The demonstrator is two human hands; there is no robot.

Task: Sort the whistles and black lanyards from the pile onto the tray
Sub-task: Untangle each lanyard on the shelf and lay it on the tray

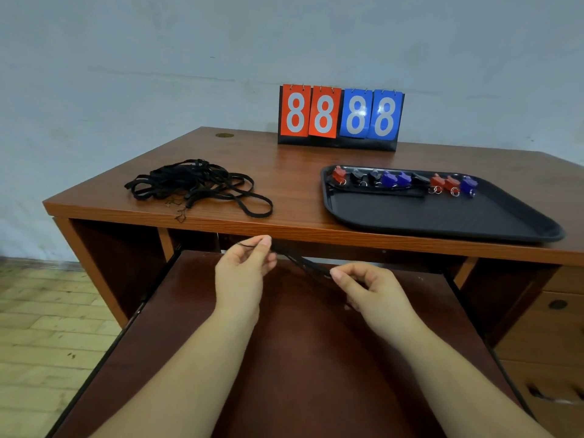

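Now both hands pinch thin black fabric lanyard [303, 262], strap running far-left to near-right between left hand [245, 267] and right hand [368, 290]; black plastic tray [442, 216] far right, nearer right hand

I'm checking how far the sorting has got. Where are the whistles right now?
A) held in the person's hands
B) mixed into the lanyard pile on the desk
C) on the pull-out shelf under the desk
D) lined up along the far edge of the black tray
D: the whistles sit in a row along the far edge of the tray, while the lanyard pile shows only cords and both hands pinch one lanyard.
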